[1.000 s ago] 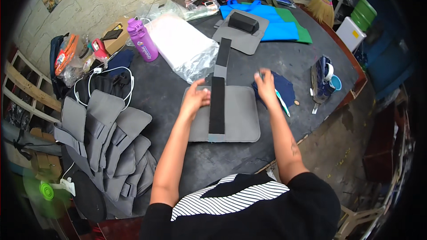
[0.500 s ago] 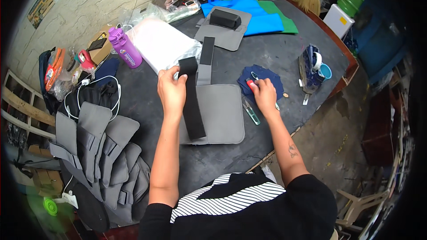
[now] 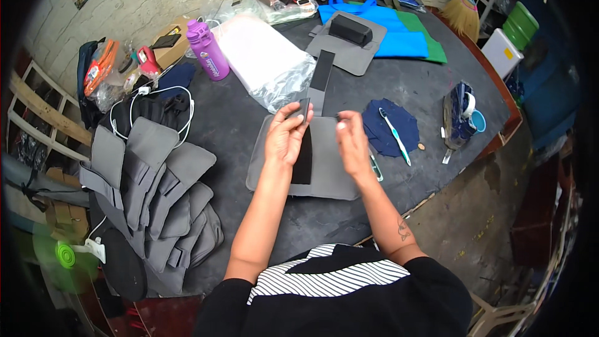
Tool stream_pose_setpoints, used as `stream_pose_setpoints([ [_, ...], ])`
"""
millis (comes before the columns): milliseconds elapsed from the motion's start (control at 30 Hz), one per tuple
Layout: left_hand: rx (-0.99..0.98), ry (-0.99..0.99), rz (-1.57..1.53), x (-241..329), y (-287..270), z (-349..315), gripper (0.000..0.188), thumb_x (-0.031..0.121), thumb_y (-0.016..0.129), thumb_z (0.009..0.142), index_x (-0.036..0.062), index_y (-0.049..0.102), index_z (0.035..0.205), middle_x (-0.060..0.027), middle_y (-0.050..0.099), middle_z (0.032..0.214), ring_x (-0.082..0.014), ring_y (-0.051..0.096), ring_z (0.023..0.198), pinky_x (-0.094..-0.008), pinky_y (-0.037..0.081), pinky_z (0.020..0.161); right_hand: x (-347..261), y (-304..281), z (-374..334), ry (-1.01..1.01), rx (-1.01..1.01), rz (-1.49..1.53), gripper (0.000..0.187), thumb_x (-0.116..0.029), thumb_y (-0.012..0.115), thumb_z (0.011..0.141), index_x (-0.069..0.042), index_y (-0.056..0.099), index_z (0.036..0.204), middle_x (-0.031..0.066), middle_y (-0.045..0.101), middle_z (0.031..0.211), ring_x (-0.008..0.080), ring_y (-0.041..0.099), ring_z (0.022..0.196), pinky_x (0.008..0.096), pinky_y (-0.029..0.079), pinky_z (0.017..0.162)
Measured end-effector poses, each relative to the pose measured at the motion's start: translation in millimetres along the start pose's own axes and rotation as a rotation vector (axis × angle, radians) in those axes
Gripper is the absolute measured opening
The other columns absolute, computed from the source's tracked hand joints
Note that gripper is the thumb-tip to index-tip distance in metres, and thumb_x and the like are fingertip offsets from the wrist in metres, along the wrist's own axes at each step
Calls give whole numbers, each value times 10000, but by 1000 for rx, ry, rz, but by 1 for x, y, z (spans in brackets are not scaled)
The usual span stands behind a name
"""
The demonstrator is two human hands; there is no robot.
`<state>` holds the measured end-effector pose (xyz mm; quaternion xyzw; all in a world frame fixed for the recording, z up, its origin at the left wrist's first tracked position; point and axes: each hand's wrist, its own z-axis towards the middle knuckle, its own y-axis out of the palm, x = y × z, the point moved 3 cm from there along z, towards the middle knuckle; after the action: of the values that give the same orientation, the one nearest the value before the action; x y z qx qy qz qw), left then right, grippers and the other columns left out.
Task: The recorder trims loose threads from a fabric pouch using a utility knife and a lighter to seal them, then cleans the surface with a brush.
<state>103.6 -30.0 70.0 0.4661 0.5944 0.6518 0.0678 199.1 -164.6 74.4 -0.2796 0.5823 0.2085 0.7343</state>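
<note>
My left hand (image 3: 287,134) pinches the raised end of a black strap (image 3: 302,168). The strap lies along a grey padded fabric panel (image 3: 334,175) in front of me. Over the panel's right part, my right hand (image 3: 353,146) is closed, facing the strap end but apart from it. Only a dark tip of the lighter (image 3: 338,117) shows at its fingertips; the rest is hidden. Green-handled thread snips (image 3: 376,167) lie partly behind my right wrist. On a navy cloth (image 3: 392,128) rests a toothbrush (image 3: 395,137).
Grey fabric pieces (image 3: 178,206) are piled at left. A purple bottle (image 3: 208,50) stands beside a plastic-wrapped white stack (image 3: 259,56). Farther back lie a grey piece with a black block (image 3: 350,29) and blue fabric (image 3: 402,43). At right stands a container with a blue cup (image 3: 478,121).
My right hand has left the navy cloth with the lighter and moved left, over the panel, uncovering the toothbrush. My left hand still holds the strap end. The view has shifted.
</note>
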Motion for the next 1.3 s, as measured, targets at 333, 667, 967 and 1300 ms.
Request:
stream_pose_setpoints([
  [333, 163, 43, -89, -18, -18, 12, 578, 486, 442, 895, -63, 620, 858, -234, 635, 972, -295, 618, 873, -401, 543, 747, 0, 61, -11, -113, -58, -67, 273, -245, 671, 814, -22, 523, 872, 121, 615, 728, 232, 605, 637, 353, 470, 598],
  [667, 177, 25, -46, -27, -24, 13, 683, 557, 360, 941, -64, 600, 788, -217, 639, 828, -285, 624, 768, -403, 541, 703, 15, 61, -8, -34, -7, -106, 222, -212, 658, 733, -46, 548, 832, 97, 617, 650, 252, 622, 591, 370, 462, 564],
  [967, 198, 40, 5, -23, -21, 10, 666, 558, 345, 951, -33, 581, 755, -178, 625, 779, -264, 622, 727, -362, 540, 662, 9, 58, -9, -105, -8, -79, 237, -227, 682, 754, -48, 558, 847, 85, 619, 644, 229, 618, 582, 352, 463, 553],
  [1300, 239, 346, 477, -4, -18, 1, 614, 503, 319, 986, 24, 500, 649, -55, 516, 649, -195, 585, 567, -281, 521, 523, 10, 49, 5, -133, -5, -119, 256, -227, 703, 774, -31, 557, 850, 80, 605, 637, 183, 600, 564, 321, 466, 545],
])
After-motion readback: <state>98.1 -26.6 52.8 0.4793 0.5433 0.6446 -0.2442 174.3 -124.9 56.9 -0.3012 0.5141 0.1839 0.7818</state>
